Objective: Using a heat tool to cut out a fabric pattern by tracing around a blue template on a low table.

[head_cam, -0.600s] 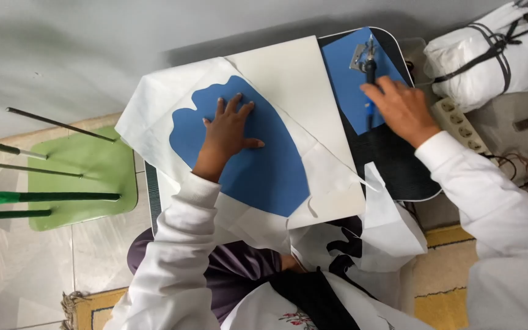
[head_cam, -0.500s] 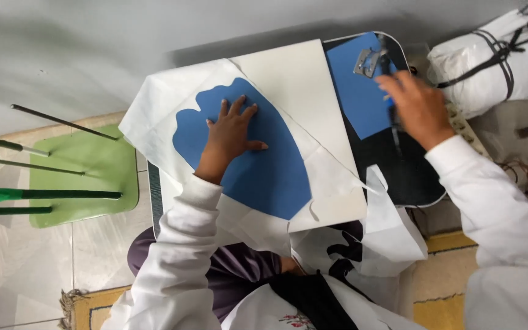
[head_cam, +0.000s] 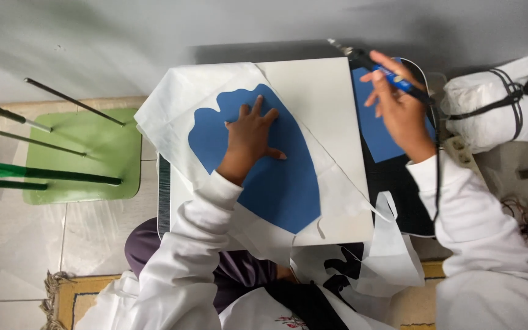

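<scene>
While the left hand [head_cam: 249, 140] lay flat with fingers spread on the blue fabric shape [head_cam: 258, 168], the right hand [head_cam: 398, 107] was closed around a slim blue-and-black corded tool [head_cam: 392, 72], holding it pen-fashion above the far right corner of the surface [head_cam: 398, 195]. The blue shape sat on a thin white cloth sheet [head_cam: 178, 104] that draped over a white rectangular board [head_cam: 322, 104] and hung loose off its near edge. A second blue fabric piece [head_cam: 374, 134] lay under the right hand, on the dark part of the surface.

The cloth looked light, soft and limp, apt to wrinkle or slide on the smooth board, so a flat palm pressing down suited it better than a pinch; lifting it would probably call for a hold at an edge or corner. The tool seemed light and rigid, best held along its barrel, with its black cord [head_cam: 438, 159] trailing past the right wrist.

To the left stood a green plastic stool [head_cam: 87, 153] with thin dark rods [head_cam: 44, 177] across it; a tied white cloth bundle [head_cam: 496, 104] lay at the right.
</scene>
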